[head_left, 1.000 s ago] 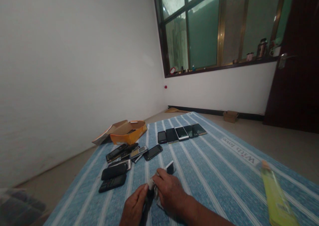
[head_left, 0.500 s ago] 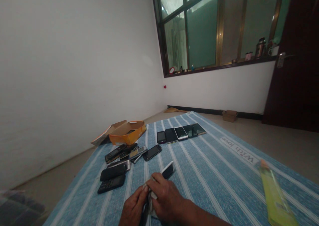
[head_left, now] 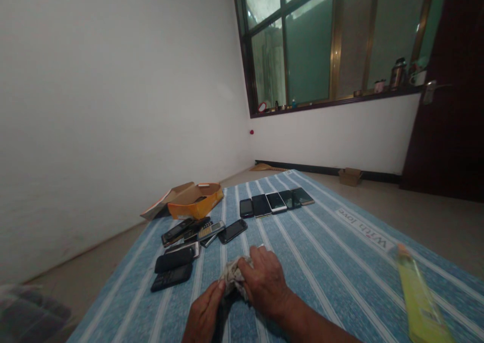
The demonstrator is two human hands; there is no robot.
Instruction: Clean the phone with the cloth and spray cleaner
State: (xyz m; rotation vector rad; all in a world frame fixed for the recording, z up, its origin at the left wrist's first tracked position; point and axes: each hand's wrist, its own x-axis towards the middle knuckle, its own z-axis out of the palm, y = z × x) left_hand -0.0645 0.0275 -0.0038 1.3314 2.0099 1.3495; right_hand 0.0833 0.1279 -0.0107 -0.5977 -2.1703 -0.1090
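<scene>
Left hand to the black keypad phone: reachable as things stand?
Probably yes. The left hand sits near the black keypad phone, with only striped mat between them, though it is pressed against a crumpled cloth.

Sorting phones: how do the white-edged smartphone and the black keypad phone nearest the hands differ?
The white-edged smartphone has a full screen, the black keypad phone buttons. The smartphone lies in a row, the keypad phone in a cluster. Both lie flat on the striped mat.

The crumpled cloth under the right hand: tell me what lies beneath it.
The cloth rests on the blue striped mat, under the right hand. A white edge shows beyond the fingers; whatever else lies beneath is covered.
</scene>
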